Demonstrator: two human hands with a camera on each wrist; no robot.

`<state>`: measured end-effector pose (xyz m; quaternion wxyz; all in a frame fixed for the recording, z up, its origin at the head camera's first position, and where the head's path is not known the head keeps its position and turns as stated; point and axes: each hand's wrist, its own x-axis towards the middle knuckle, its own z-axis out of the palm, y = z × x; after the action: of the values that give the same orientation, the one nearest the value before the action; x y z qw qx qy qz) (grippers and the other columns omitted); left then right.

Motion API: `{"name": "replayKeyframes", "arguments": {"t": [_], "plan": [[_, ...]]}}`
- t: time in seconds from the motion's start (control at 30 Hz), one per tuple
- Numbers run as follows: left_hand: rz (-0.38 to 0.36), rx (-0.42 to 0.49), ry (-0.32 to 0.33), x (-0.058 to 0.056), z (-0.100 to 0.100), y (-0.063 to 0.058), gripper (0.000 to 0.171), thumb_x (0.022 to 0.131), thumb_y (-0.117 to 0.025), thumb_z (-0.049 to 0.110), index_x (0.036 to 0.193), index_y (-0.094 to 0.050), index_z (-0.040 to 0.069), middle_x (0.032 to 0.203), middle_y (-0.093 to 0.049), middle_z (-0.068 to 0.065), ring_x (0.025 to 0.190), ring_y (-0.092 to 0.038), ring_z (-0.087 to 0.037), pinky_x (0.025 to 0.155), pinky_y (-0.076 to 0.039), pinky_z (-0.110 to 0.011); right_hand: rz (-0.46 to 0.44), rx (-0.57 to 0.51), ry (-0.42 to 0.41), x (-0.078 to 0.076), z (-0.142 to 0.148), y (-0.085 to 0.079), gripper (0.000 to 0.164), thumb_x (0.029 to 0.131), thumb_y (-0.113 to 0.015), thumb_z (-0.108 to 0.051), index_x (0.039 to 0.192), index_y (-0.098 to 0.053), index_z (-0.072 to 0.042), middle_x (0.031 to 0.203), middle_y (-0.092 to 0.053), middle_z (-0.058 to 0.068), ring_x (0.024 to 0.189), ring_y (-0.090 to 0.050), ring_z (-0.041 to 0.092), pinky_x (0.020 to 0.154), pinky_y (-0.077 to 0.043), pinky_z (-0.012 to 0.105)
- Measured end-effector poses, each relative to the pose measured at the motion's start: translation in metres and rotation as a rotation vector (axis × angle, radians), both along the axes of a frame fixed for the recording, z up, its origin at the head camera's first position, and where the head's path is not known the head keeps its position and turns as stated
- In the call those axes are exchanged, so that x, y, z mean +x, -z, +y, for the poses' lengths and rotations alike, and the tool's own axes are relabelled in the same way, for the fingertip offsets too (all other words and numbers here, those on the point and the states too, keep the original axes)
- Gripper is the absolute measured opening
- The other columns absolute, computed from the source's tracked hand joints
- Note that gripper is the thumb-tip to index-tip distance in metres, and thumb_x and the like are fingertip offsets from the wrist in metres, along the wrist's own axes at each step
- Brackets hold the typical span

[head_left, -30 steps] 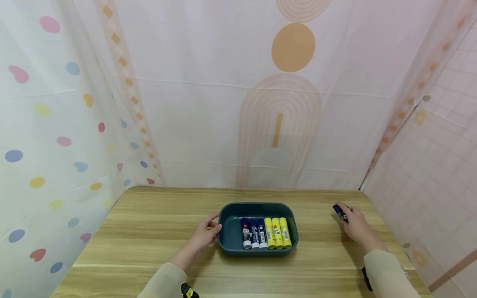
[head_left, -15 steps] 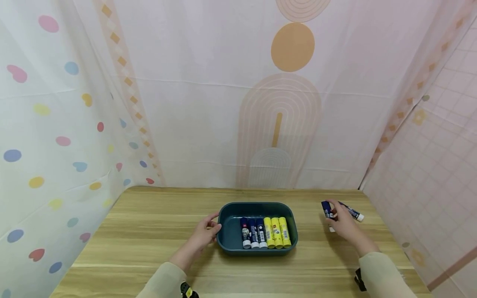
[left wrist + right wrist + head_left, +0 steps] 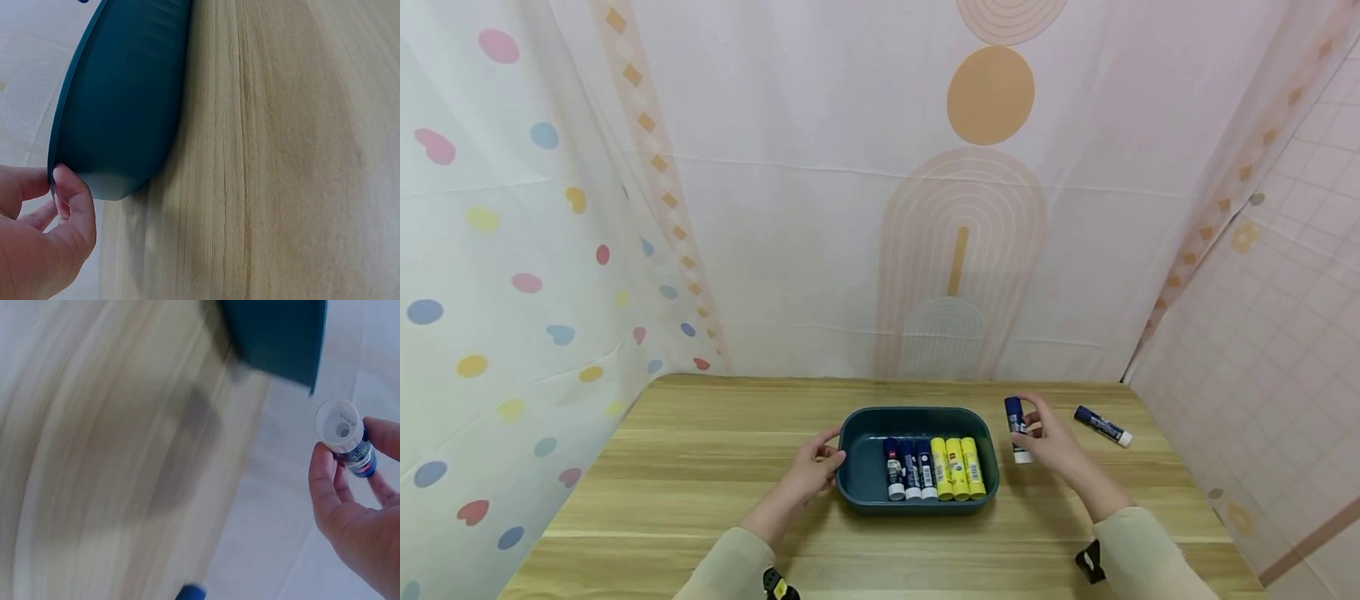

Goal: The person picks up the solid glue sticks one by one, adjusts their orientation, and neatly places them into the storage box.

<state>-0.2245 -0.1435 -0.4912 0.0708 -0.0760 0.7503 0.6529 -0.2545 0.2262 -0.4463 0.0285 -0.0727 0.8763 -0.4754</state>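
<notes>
A dark teal tray point(image 3: 917, 508) stands mid-table, and my left hand point(image 3: 808, 468) pinches its left rim between thumb and fingers. Inside, three blue glue sticks with white ends point(image 3: 912, 471) lie side by side, followed by three yellow glue sticks point(image 3: 957, 469); the tray's left part shows bare floor. My right hand point(image 3: 1051, 440) grips another blue glue stick point(image 3: 1017, 427) just right of the tray, blue cap up. In the right wrist view the white base of this glue stick point(image 3: 337, 424) faces the camera, held by thumb and fingertips.
One more blue glue stick point(image 3: 1102, 426) lies slanted on the wooden table point(image 3: 715, 450) at the right. Patterned curtains point(image 3: 805, 250) hang behind the table and along both sides.
My right hand has lifted a blue glue stick from the right side and carried it left toward the tray, uncovering another on the table. My left hand stays on the rim.
</notes>
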Motion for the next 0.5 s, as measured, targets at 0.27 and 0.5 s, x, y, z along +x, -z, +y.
{"name": "replayKeyframes", "arguments": {"t": [0.27,0.5], "plan": [[0.013,0.009,0.004,-0.001,0.0,0.002,0.044,0.095,-0.052,0.004,0.139,-0.045,0.006,0.094,-0.044,-0.007,0.064,-0.045,-0.012,0.055,-0.043,-0.021,-0.088,-0.08,0.019,0.006,-0.035,-0.005,0.061,0.087,-0.063,-0.002,0.14,-0.035,-0.015,0.109,-0.048,0.021,0.086,-0.055,0.025,0.063,-0.052,0.034],[0.012,0.003,0.001,-0.002,0.0,0.003,0.044,0.095,-0.053,0.002,0.138,-0.046,0.007,0.093,-0.044,-0.007,0.064,-0.045,-0.013,0.056,-0.043,-0.022,-0.11,-0.128,0.004,0.01,-0.068,-0.002,0.06,0.086,-0.065,-0.002,0.139,-0.039,-0.014,0.105,-0.05,0.018,0.08,-0.054,0.021,0.065,-0.053,0.035]]}}
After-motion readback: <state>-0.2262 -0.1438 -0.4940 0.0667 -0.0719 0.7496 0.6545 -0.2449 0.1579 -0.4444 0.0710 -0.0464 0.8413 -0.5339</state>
